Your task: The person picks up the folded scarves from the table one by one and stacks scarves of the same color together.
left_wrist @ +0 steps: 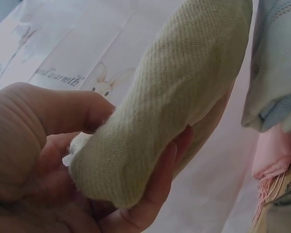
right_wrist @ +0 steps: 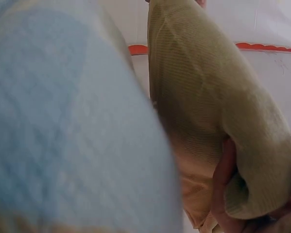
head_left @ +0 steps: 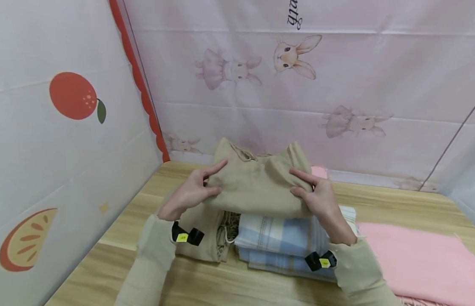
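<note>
Both hands hold up a folded beige scarf over the table, one at each side edge. My left hand pinches its left end, thumb on the near face; in the left wrist view the ribbed fold lies between thumb and fingers. At the opposite end my right hand grips the cloth, fingers wrapped about the rolled edge in the right wrist view. Below the raised scarf lie another folded beige scarf with dark fringe and a stack of blue-and-white plaid scarves.
A folded pink scarf with fringe lies on the right of the wooden table. More pink cloth peeks out behind the right hand. A fruit-printed sheet hangs at the left, and a rabbit-printed sheet at the back.
</note>
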The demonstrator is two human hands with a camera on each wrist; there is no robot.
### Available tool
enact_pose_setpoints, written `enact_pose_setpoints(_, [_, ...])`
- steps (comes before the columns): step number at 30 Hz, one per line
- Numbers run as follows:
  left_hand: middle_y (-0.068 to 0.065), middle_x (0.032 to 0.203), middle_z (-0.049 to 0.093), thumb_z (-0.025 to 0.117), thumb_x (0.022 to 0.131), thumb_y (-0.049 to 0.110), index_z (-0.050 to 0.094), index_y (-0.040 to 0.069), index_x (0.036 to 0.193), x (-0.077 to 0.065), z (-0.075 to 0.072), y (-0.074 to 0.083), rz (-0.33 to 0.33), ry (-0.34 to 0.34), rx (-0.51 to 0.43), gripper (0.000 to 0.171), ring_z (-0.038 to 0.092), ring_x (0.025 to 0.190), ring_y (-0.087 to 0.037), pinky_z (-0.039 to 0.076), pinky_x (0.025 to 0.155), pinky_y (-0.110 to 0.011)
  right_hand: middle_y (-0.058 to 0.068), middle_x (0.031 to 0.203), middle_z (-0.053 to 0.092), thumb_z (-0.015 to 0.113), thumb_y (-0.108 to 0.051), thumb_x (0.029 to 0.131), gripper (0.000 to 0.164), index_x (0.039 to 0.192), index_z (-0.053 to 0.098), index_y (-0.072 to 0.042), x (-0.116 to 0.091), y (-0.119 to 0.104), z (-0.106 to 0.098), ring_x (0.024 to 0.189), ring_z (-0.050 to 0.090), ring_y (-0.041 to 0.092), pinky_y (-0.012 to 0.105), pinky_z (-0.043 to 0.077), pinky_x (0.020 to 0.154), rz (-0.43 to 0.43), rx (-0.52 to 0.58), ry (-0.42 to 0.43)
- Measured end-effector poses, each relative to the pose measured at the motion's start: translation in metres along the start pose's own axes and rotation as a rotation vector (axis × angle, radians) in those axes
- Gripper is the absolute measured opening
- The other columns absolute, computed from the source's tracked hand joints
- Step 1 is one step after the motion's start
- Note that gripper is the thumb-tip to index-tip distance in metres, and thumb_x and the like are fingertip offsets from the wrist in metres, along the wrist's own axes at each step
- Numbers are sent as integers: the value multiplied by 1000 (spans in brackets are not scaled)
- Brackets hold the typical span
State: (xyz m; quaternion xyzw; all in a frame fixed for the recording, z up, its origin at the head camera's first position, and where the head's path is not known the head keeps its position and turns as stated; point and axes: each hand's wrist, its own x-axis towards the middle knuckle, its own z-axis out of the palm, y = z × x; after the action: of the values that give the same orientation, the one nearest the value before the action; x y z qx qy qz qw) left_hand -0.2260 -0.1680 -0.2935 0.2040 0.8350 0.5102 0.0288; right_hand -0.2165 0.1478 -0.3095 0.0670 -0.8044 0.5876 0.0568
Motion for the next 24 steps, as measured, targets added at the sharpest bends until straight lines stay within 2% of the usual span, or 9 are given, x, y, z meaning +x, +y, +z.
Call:
enact_pose_setpoints(10, [-18, 158, 37, 63, 91, -8, 37, 10, 157, -9, -10, -9, 36, 10, 16, 73, 26, 51, -9, 33, 53, -23, 17, 152, 46, 69, 4, 91, 49, 140, 60, 0, -3, -2, 14, 130, 47, 26, 11, 43, 83, -14, 47, -20])
enact_pose_setpoints(17, [-16, 163, 30, 62, 93, -7, 35, 12, 158, -13, -17, -11, 22, 9, 28, 73, 23, 50, -11, 33, 55, -25, 16, 149, 51, 69, 5, 89, 48, 137, 62, 1, -2, -3, 21, 130, 48, 25, 11, 42, 85, -36, 44, -8])
enact_pose_setpoints(19, [-15, 163, 29, 62, 93, -7, 36, 14, 158, -15, -19, -12, 4, 20, 36, 73, 39, 60, -15, 37, 60, -26, 16, 149, 51, 69, 5, 89, 48, 137, 62, 1, -2, -4, 23, 131, 48, 25, 12, 42, 86, -32, 45, -11])
enact_pose_setpoints(21, [-14, 164, 28, 62, 92, -8, 36, 14, 158, -16, -21, -13, -4, 29, 40, 74, 52, 84, -23, 40, 66, -28, 16, 150, 50, 69, 6, 90, 48, 137, 62, 0, -2, -4, 26, 131, 49, 27, 12, 44, 85, -35, 50, -16])
enact_pose_setpoints(22, [-14, 164, 28, 62, 92, -8, 36, 13, 158, -17, -22, -14, -2, 33, 40, 74, 52, 98, -27, 41, 68, -29, 16, 150, 50, 69, 6, 90, 48, 137, 62, 0, -2, -4, 27, 130, 49, 27, 13, 44, 84, -35, 53, -20])
enact_pose_setpoints(24, [-14, 164, 27, 62, 91, -9, 36, 12, 158, -18, -24, -15, -2, 38, 41, 74, 48, 104, -30, 42, 70, -30, 16, 150, 50, 68, 6, 90, 48, 137, 62, 0, -2, -5, 30, 128, 52, 29, 14, 46, 83, -39, 60, -25])
